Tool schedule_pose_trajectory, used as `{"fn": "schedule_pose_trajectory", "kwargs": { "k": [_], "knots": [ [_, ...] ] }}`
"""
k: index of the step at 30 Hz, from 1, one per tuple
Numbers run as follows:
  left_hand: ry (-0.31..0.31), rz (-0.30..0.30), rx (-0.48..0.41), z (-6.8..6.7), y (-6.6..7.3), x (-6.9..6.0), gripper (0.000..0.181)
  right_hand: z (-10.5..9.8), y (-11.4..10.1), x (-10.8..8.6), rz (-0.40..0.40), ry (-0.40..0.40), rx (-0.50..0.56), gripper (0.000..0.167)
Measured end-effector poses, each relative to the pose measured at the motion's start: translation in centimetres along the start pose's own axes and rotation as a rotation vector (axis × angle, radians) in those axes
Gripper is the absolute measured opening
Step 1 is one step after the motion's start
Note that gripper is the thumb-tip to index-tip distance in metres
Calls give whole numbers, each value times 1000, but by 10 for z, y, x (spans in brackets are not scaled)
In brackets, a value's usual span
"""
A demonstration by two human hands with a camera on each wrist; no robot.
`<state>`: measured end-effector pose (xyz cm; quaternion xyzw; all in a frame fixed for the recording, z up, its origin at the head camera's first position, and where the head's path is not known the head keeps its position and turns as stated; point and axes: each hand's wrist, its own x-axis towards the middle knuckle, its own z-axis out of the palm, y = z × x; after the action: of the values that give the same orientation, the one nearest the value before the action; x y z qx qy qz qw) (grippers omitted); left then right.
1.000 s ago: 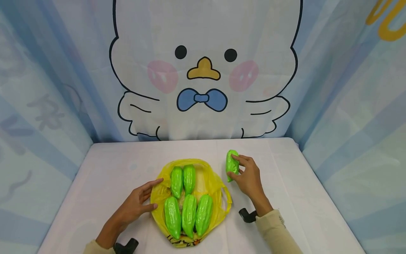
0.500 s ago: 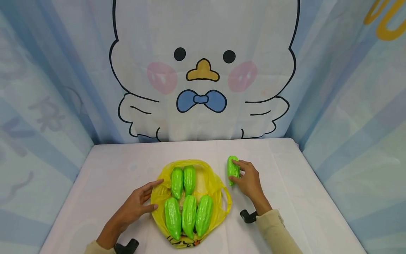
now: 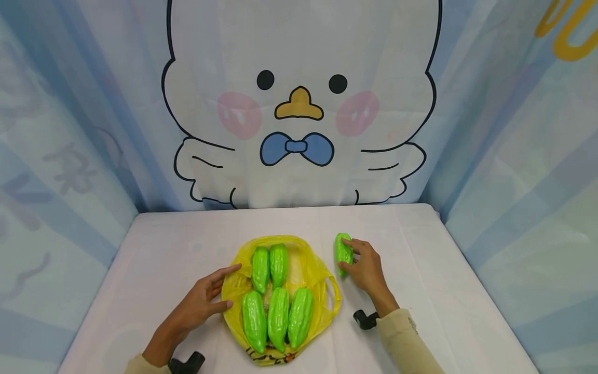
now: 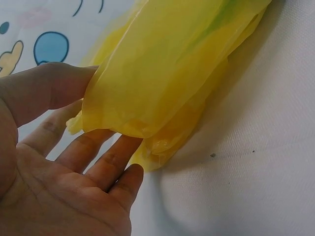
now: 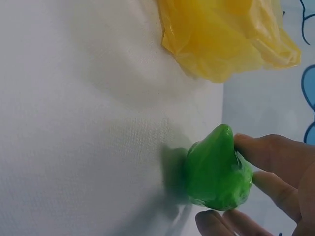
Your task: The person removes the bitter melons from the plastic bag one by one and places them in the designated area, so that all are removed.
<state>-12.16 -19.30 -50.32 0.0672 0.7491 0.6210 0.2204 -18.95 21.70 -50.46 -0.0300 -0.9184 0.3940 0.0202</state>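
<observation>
Seeing the right hand (image 3: 368,266) pinch a green gourd (image 3: 342,252) between yellow bag (image 3: 321,304) and right edge of the table (image 3: 446,291); loose-fingered left hand (image 3: 204,297) just touches the bag, probably steadying it.

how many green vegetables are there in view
6. The yellow bag holds the back left vegetable, back right vegetable, front left vegetable, front middle vegetable and front right vegetable; the right hand grips the sixth vegetable beside the bag, which may hide more.
</observation>
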Motion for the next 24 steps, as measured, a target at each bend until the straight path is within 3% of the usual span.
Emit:
{"fn": "schedule_pose_trajectory", "kwargs": {
  "k": [8, 13, 17, 24],
  "knots": [
    [0, -4, -9, 1, -2, -1, 82, -3, -6, -2, 22, 20, -46, 67],
    [4, -6, -15, 0, -1, -1, 82, -6, -12, -5, -19, 57, -41, 66],
    [6, -9, -14, 0, -1, -2, 82, -8, -21, -8, -57, 57, 9, 64],
    [3, -2, -19, 1, 0, -2, 81, -10, -40, -16, -39, -10, 145, 62]
  ]
}}
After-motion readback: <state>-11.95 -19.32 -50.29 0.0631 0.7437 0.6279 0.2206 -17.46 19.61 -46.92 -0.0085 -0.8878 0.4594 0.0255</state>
